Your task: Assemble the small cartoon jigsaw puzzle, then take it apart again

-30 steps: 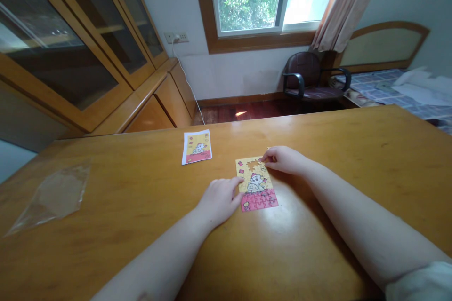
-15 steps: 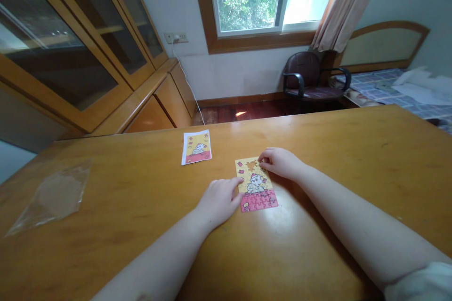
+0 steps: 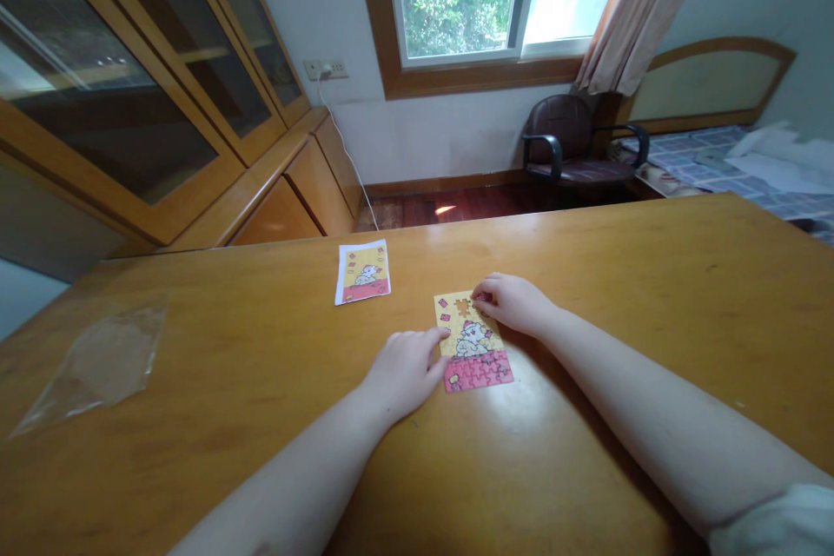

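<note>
Glossy wooden tabletop [image 3: 274, 365] bears a jigsaw puzzle [image 3: 479, 346], lying flat with a gap [image 3: 463, 307] near its far edge. Beyond the puzzle and to its left lies a picture card [image 3: 365, 271]; well left of it, a clear plastic bag [image 3: 97, 360]. At its left edge, the left hand [image 3: 405, 369] rests, thumb and forefinger spread. By its far right corner, the right hand's [image 3: 514, 302] fingers bunch together; whether they pinch a piece, I cannot tell. Likely light, thin and stiffish, it could split at the seams if lifted, so hold single pieces by their rims and steady the outer border.
</note>
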Available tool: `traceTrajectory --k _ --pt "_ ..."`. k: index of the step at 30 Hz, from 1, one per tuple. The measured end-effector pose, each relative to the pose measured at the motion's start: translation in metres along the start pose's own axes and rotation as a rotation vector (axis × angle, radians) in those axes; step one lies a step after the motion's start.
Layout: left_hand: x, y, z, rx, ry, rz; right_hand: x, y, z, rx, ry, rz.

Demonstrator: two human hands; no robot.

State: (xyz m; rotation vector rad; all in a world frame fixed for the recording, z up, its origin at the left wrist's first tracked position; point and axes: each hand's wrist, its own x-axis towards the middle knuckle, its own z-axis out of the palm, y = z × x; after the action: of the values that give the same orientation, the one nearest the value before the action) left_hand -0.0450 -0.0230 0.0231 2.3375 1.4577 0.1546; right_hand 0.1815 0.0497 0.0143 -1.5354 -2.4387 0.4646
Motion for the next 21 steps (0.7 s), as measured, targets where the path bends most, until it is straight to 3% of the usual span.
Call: traceTrajectory --k 14,21 --pt "-0.0001 -0.001 0.0013 0.001 0.008 0.006 -0.0003 0.0047 -0.0011 0.013 0.043 -0.009" --pt "-0.0001 -0.0003 -0.0006 0.003 0.002 0.003 -0.002 0.0033 -0.0032 0.003 -0.001 -0.038"
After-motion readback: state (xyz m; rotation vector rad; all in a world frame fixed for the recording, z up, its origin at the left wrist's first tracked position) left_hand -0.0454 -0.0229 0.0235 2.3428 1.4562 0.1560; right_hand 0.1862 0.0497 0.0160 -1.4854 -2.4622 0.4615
